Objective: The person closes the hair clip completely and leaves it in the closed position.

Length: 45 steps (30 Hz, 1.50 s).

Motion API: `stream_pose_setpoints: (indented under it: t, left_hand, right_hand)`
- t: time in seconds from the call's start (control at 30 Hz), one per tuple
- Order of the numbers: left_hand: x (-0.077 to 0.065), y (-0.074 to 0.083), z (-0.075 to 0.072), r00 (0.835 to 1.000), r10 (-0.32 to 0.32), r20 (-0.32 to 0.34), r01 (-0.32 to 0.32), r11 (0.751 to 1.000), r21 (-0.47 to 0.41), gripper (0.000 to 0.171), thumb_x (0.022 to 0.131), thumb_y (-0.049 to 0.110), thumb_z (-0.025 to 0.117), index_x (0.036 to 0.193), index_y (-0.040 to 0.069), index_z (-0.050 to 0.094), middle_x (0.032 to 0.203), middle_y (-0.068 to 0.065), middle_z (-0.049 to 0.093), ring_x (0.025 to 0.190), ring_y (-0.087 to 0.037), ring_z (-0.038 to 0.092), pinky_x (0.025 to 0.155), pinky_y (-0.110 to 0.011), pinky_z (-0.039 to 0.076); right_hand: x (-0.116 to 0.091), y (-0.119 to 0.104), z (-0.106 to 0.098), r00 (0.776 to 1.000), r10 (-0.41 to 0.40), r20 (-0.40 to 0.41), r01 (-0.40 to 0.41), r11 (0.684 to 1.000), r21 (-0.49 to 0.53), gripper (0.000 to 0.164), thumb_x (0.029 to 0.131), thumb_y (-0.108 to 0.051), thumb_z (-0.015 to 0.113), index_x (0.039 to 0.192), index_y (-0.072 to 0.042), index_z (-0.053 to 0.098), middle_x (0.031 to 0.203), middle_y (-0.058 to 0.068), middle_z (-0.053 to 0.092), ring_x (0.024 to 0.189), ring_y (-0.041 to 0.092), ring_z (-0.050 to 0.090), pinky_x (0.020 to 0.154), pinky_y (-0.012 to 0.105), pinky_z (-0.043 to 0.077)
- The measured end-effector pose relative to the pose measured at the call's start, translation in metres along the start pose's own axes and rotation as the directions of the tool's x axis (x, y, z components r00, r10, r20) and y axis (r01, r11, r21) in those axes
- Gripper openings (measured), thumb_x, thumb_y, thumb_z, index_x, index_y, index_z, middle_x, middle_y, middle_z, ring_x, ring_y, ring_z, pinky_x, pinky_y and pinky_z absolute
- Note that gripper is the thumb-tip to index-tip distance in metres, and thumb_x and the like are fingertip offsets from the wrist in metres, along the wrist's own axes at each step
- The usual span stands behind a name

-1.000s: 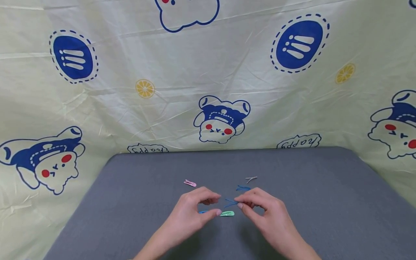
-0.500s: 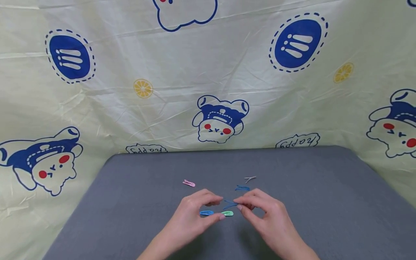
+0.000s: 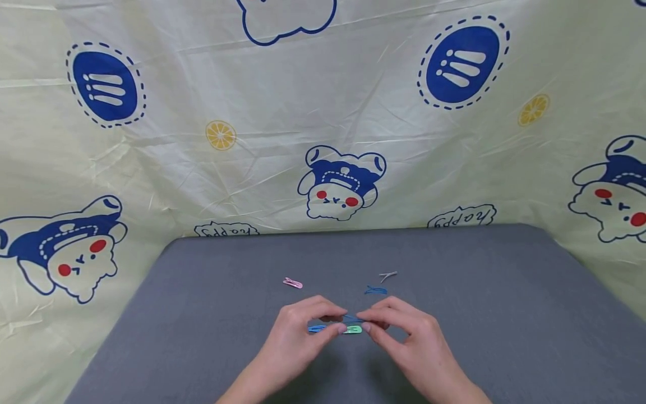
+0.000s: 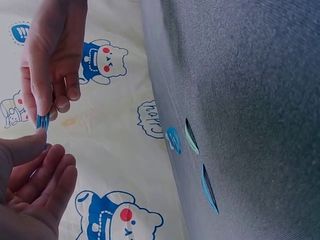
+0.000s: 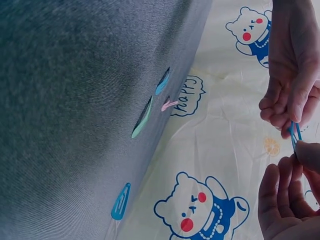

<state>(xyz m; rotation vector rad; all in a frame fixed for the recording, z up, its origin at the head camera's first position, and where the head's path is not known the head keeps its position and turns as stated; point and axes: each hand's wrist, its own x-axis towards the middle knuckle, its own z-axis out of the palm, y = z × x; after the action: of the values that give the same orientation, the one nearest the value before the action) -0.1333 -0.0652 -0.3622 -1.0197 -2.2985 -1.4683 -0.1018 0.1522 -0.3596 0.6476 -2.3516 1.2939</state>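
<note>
A blue snap hair clip (image 3: 351, 318) is pinched between my two hands over the middle of the table. My left hand (image 3: 303, 325) pinches its left end with thumb and fingertips. At the other end, my right hand (image 3: 409, 331) grips it between thumb and index finger. Seen from the left wrist, the held clip (image 4: 43, 121) spans the small gap between the hands. Just below them on the table lie a green hair clip (image 3: 354, 329) and another blue hair clip (image 3: 317, 329), partly covered by the left hand.
Farther back on the grey table (image 3: 227, 314) are a pink hair clip (image 3: 292, 283) at left, and a blue one (image 3: 375, 290) with a silver one (image 3: 388, 276) behind it at right. A printed curtain (image 3: 272, 95) hangs beyond the table's far edge.
The right hand has moved slightly left with the blue hair clip, its open prongs coming to my left hand. The left fingertips now pinch that end, and the prongs look closer together.
</note>
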Motion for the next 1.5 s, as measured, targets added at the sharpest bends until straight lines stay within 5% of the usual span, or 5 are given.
stream_pose_setpoints:
  t: [0.33, 0.8, 1.03, 1.3, 1.5]
  left_hand:
    - [0.000, 0.002, -0.001, 0.999, -0.018, -0.031, 0.014, 0.994, -0.111, 0.010, 0.087, 0.010, 0.075, 0.093, 0.018, 0.077, 0.087, 0.008, 0.071, 0.077, -0.009, 0.063, 0.068, -0.027, 0.052]
    - [0.001, -0.009, -0.002, 0.971, -0.142, 0.195, 0.212, 0.885, -0.413, 0.009, 0.090, 0.011, 0.072, 0.094, 0.004, 0.075, 0.086, -0.009, 0.070, 0.081, -0.016, 0.064, 0.077, -0.032, 0.054]
    - [0.001, -0.008, -0.002, 0.973, -0.200, 0.113, 0.222, 0.944, -0.244, 0.010, 0.087, 0.016, 0.076, 0.096, 0.019, 0.076, 0.090, 0.004, 0.070, 0.082, -0.015, 0.063, 0.074, -0.033, 0.054]
    - [0.003, -0.005, -0.004, 0.999, 0.028, 0.029, -0.027, 0.999, -0.036, 0.013, 0.085, 0.008, 0.077, 0.093, 0.018, 0.076, 0.088, 0.012, 0.069, 0.081, -0.005, 0.062, 0.071, -0.030, 0.054]
    - [0.003, -0.009, -0.004, 0.998, 0.066, 0.024, -0.066, 0.998, 0.000, 0.011, 0.085, 0.008, 0.077, 0.093, 0.016, 0.076, 0.088, 0.011, 0.069, 0.079, -0.004, 0.062, 0.071, -0.026, 0.053]
  right_hand:
    - [-0.001, 0.006, 0.002, 0.996, 0.052, 0.066, -0.064, 0.977, 0.206, 0.018, 0.090, -0.015, 0.072, 0.106, -0.023, 0.075, 0.099, -0.006, 0.068, 0.086, 0.013, 0.063, 0.071, 0.028, 0.053]
    - [-0.001, 0.019, 0.003, 0.937, 0.187, 0.296, -0.322, 0.791, 0.520, 0.015, 0.098, -0.010, 0.060, 0.105, -0.001, 0.070, 0.086, 0.009, 0.064, 0.079, 0.023, 0.061, 0.076, 0.034, 0.053]
    - [0.001, 0.018, 0.005, 0.896, 0.359, 0.261, -0.443, 0.733, 0.516, 0.024, 0.095, -0.017, 0.066, 0.110, 0.002, 0.070, 0.086, 0.019, 0.065, 0.076, 0.022, 0.063, 0.078, 0.036, 0.055]
    - [0.001, 0.017, 0.005, 0.887, 0.369, 0.276, -0.461, 0.691, 0.557, 0.031, 0.094, -0.013, 0.067, 0.119, 0.005, 0.065, 0.087, 0.013, 0.067, 0.075, 0.020, 0.064, 0.073, 0.037, 0.056]
    - [0.001, 0.015, 0.005, 0.898, 0.375, 0.230, -0.440, 0.761, 0.477, 0.028, 0.089, -0.015, 0.074, 0.111, 0.001, 0.069, 0.091, 0.014, 0.069, 0.074, 0.023, 0.066, 0.071, 0.036, 0.056]
